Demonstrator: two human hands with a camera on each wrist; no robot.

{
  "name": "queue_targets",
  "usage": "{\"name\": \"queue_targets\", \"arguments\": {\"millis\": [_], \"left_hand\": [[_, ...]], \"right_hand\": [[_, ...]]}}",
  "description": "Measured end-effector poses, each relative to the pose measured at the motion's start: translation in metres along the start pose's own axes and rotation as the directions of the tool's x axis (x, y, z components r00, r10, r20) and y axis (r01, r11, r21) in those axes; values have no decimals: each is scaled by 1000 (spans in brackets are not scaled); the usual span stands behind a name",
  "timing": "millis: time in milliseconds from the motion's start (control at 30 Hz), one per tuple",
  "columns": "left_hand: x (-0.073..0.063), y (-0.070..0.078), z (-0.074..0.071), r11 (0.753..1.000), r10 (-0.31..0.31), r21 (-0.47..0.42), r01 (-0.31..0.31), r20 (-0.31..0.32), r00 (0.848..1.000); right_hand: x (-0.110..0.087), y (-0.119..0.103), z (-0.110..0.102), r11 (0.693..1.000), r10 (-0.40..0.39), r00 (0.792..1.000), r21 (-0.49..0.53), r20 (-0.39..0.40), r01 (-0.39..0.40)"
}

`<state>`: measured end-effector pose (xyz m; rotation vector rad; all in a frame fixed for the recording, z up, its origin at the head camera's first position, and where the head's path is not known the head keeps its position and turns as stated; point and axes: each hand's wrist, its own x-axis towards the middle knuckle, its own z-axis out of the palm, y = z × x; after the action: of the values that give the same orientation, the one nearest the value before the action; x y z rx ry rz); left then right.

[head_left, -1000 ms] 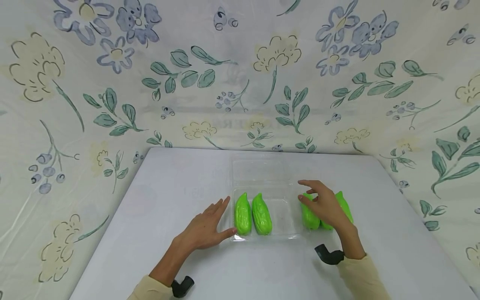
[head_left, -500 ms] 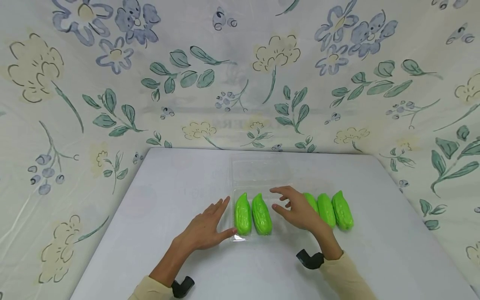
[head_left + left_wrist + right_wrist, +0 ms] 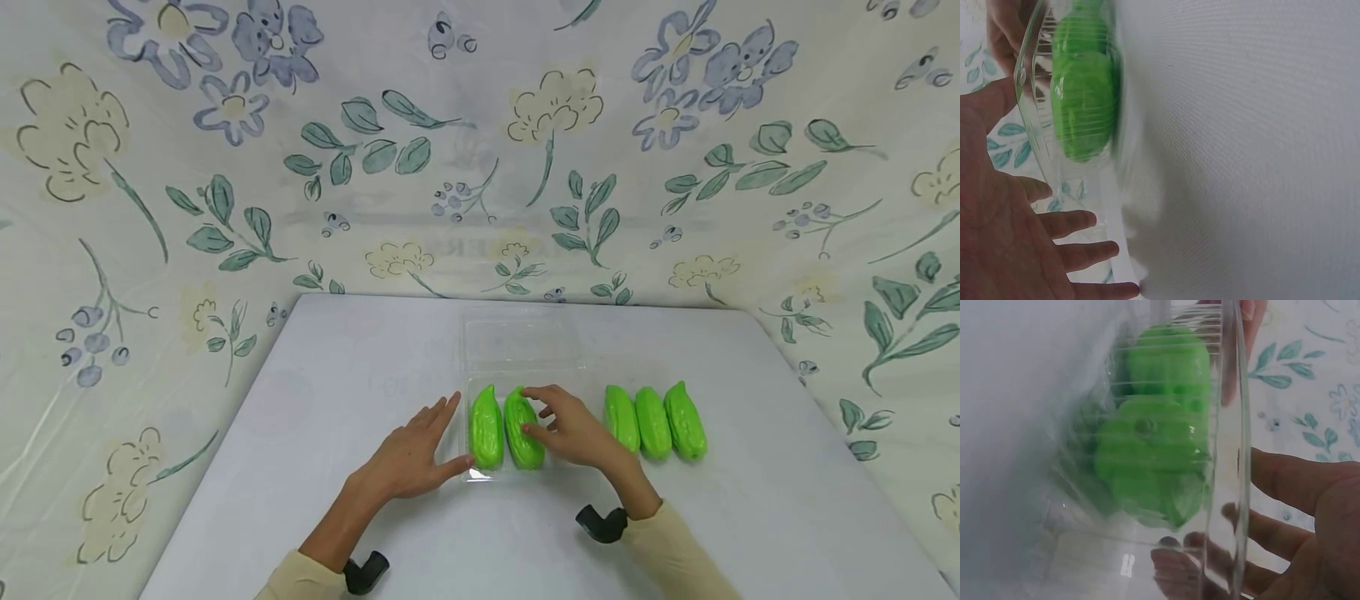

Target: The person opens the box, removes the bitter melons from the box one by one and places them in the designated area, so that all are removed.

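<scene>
Two bright green, ridged vegetables that look like bitter melons lie side by side in a clear plastic clamshell box, a left one and a right one. My left hand is spread flat at the box's left side, thumb by its near left corner. Over the box, my right hand has its thumb and index finger at the right melon's side, slightly bent. Whether they touch it cannot be told. In the right wrist view, the transparent wall stands between the camera and the melons.
Three more green melons stand in a row on the white table, right of the box: one, a middle one and an outer one. The box's clear lid lies folded back behind it. Floral cloth hangs behind.
My right hand has moved left from above the row of melons to the right melon in the box, uncovering the row. My left hand has stayed in place.
</scene>
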<state>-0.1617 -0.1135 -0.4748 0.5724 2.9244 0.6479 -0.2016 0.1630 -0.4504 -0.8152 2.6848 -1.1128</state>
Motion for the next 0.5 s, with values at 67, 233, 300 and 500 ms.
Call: {"name": "queue_targets", "arguments": {"millis": [67, 233, 300, 500], "left_hand": [[0, 0, 0, 1000, 0, 1, 0, 2, 1000], [1, -1, 1, 1000, 0, -1, 0, 6, 1000], [1, -1, 1, 1000, 1, 0, -1, 5, 1000], [1, -2, 2, 1000, -2, 11, 2, 4, 1000]], "right_hand": [[1, 0, 2, 1000, 6, 1000, 8, 7, -6], [4, 1, 9, 1000, 7, 1000, 7, 20, -7], [5, 1, 12, 1000, 8, 1000, -10, 20, -8], [7, 3, 20, 998, 33, 999, -56, 14, -32]]}}
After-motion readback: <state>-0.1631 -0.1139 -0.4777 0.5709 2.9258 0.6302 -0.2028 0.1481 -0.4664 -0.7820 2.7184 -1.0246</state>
